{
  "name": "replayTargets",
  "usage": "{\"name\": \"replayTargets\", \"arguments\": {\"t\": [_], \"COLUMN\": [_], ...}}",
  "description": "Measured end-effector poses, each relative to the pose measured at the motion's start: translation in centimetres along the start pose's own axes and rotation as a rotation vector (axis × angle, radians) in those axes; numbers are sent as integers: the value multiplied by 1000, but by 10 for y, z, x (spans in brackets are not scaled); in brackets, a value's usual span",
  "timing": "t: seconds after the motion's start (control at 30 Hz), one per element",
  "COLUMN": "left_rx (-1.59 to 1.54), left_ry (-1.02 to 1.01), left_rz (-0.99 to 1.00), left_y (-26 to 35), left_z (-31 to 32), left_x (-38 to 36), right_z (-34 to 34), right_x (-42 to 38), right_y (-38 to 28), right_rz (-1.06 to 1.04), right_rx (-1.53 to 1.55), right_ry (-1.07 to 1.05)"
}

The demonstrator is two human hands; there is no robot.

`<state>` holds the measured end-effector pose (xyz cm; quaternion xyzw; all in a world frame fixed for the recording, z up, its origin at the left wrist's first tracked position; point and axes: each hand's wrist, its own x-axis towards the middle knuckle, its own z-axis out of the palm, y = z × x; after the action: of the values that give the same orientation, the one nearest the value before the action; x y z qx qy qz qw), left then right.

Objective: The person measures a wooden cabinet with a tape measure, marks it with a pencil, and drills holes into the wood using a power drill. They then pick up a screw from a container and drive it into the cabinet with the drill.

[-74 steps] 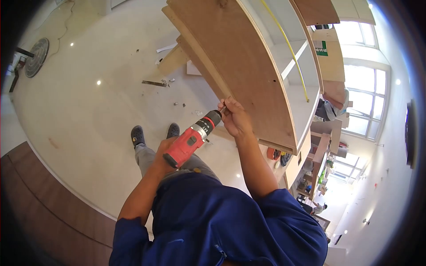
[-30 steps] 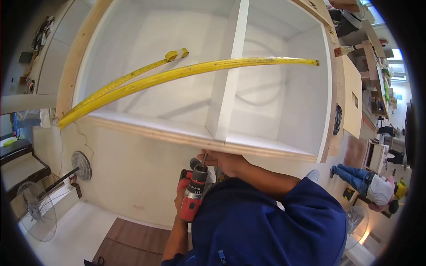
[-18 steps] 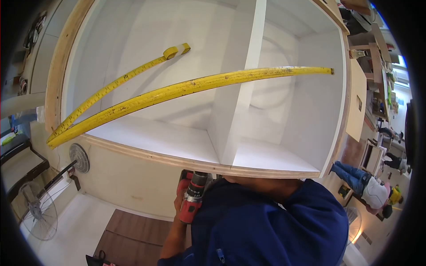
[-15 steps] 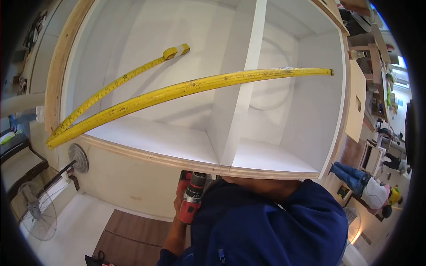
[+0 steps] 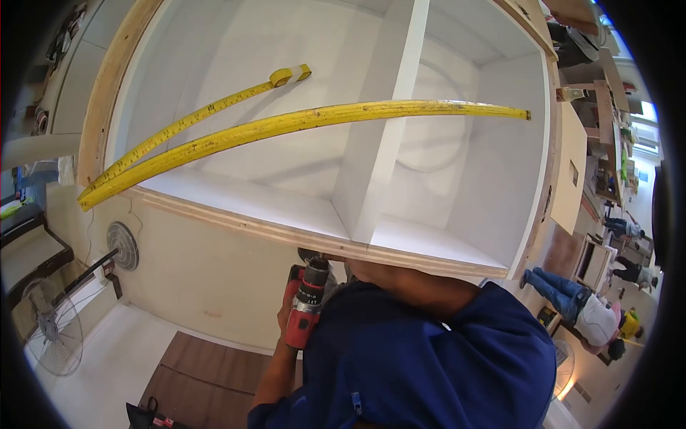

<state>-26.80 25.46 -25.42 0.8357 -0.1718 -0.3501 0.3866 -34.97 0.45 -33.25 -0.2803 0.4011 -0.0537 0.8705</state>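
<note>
My left hand [image 5: 284, 313] is wrapped around the handle of a red and black cordless drill [image 5: 306, 307], its chuck pointing up beneath the front edge of a white cabinet box [image 5: 336, 243]. My right forearm reaches across under that edge. Only the back part of my right hand [image 5: 364, 272] shows close to the chuck; its fingers are hidden. A dark rounded thing [image 5: 309, 254] beside the chuck is too covered to name. Across the cabinet opening lies a bent yellow tape measure blade [image 5: 286, 123], one end rolled up and bound with pale tape.
A white divider [image 5: 393, 143] splits the cabinet. Fans [image 5: 123, 247] stand at the left, and brown boards [image 5: 207, 368] lie on the floor below. At the right, a person in a white shirt [image 5: 594, 322] is among others near wooden benches.
The cabinet, drill and tape blade have shifted slightly upward in view. More of my right forearm shows below the cabinet edge. My left hand keeps its hold on the drill.
</note>
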Motion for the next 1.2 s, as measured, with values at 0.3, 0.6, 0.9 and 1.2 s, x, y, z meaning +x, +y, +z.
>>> {"name": "replayTargets", "arguments": {"t": [0.3, 0.6, 0.9, 1.2], "left_rx": [-204, -90, 79, 83], "left_ry": [37, 41, -1, -87], "left_rz": [-96, -83, 13, -31], "left_y": [14, 23, 0, -9], "left_z": [0, -4, -4, -3], "left_x": [1, 3, 1, 2], "right_z": [22, 31, 28, 55], "right_x": [12, 19, 11, 2], "right_y": [0, 2, -16, -45], "right_rz": [-1, 17, 42, 76], "right_rx": [9, 16, 7, -24], "right_ry": [-27, -43, -74, -139]}}
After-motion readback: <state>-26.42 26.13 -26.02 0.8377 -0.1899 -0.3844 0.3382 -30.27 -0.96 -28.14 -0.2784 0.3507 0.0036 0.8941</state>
